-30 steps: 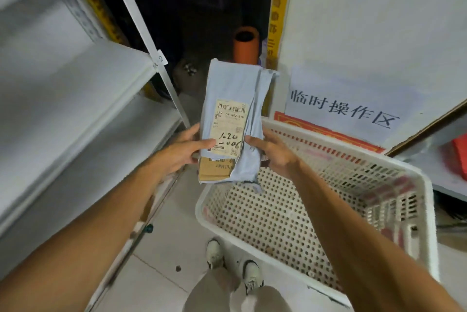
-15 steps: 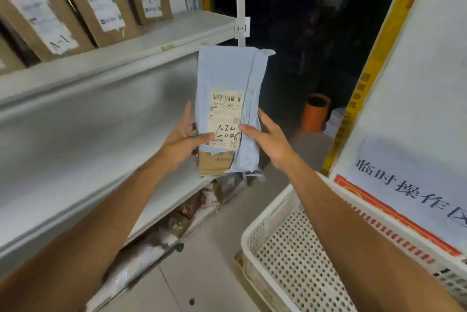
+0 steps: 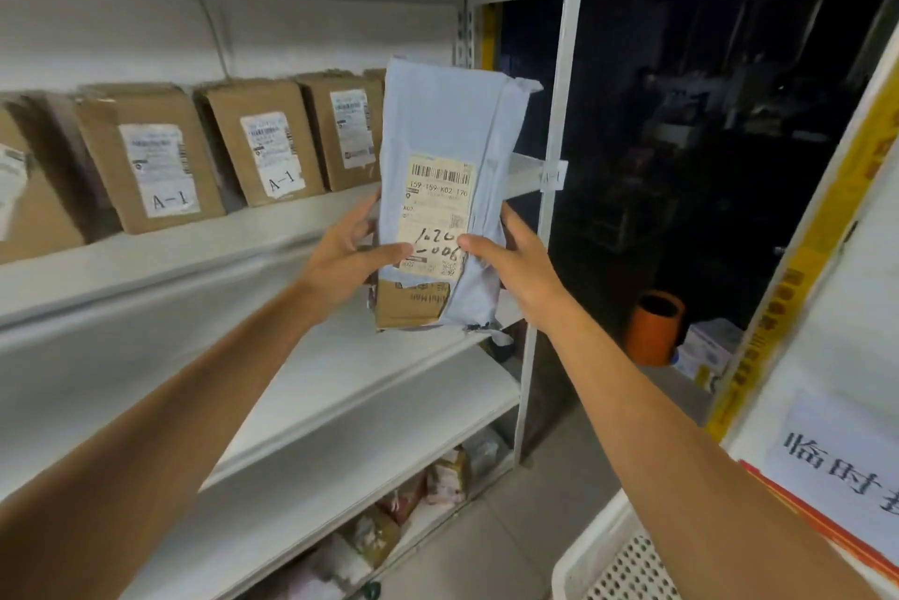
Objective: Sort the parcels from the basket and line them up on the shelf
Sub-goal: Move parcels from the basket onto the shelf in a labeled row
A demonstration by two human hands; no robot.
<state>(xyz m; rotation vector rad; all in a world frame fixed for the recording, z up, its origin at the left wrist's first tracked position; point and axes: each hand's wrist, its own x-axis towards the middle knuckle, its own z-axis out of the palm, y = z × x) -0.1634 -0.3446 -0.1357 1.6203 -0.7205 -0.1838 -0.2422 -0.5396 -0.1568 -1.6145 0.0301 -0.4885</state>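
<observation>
Lifted higher than a moment ago, our pale blue parcel [image 3: 438, 132] stands upright in front of the shelf [image 3: 233, 242] edge, overlapping the last of the brown cardboard parcels [image 3: 151, 157]. Our left hand [image 3: 345, 259] and right hand [image 3: 515, 269] pinch its lower sides. Bare board shows between it and the corner post [image 3: 554, 234].

My view crops the basket [image 3: 627, 570] at five o'clock and the sign [image 3: 836, 468] at four. The parcel [image 3: 438, 123] hides most of a box [image 3: 375, 76] at eleven. I cannot read its label [image 3: 435, 215] small print.
</observation>
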